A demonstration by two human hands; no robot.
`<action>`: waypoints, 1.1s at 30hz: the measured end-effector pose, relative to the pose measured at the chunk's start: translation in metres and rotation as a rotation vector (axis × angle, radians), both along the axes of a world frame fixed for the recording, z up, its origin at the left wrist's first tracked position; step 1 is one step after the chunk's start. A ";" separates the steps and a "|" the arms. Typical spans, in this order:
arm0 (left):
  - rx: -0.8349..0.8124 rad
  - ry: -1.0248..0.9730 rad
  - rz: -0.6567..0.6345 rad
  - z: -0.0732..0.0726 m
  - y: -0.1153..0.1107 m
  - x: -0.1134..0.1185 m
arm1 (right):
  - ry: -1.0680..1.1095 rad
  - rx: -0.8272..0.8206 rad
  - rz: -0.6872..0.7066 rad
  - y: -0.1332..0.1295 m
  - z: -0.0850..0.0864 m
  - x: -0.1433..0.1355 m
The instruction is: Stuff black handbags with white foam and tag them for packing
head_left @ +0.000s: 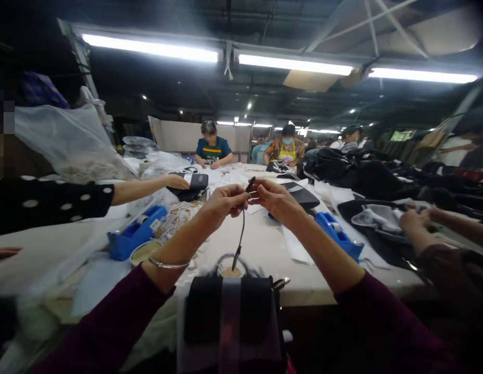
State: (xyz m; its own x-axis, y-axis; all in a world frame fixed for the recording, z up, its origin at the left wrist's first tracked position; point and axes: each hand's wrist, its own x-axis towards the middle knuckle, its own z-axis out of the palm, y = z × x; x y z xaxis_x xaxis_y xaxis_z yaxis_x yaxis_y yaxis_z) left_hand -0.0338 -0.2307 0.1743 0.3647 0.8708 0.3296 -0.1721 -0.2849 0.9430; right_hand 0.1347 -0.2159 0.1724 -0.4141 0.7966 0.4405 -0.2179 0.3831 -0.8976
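In front of me, above the table, my left hand (229, 200) is closed in a pinch on a thin dark cord (242, 228). My right hand (276, 200) meets it, its thumb and fingers curled together around the cord's upper end, which sticks up between both hands. From my fingers the cord hangs down towards a black bag (202, 311) close to my body. A clear strip runs down the bag's front. What exactly lies between my right fingertips is small and partly hidden.
Blue tape dispensers (138, 231) (338, 236) stand on either side on the white table (260, 254). Pale cords (183, 221) lie in a heap at left. A co-worker's hand (177, 182) touches a black case (197, 181); another's hands (415, 218) work at right. Black bags (346, 171) are piled behind.
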 end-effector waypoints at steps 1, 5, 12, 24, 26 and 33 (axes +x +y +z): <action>-0.033 -0.039 -0.013 -0.001 -0.006 -0.006 | 0.034 -0.063 0.071 -0.006 -0.010 -0.007; -0.075 -0.075 -0.001 -0.011 -0.021 -0.024 | -0.010 -0.180 0.156 -0.027 -0.042 -0.028; 0.031 0.166 0.168 -0.036 -0.033 -0.034 | -0.038 -0.461 0.029 -0.050 -0.057 -0.043; -0.406 0.374 -0.103 -0.132 0.012 -0.066 | -0.623 -0.669 -0.198 -0.089 -0.093 -0.016; -0.451 0.401 -0.190 -0.138 0.015 -0.064 | -0.733 -0.694 -0.216 -0.084 -0.101 -0.020; -0.599 0.379 -0.420 -0.147 0.025 -0.060 | -0.670 -0.684 -0.274 -0.063 -0.117 -0.041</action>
State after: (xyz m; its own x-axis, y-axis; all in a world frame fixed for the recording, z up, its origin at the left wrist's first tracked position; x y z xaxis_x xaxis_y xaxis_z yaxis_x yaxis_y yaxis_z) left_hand -0.0937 -0.2053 0.0277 0.6927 0.6261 -0.3581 0.2081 0.3019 0.9304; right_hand 0.0932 -0.2794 0.0558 -0.1732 0.8970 -0.4067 0.4333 -0.3015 -0.8493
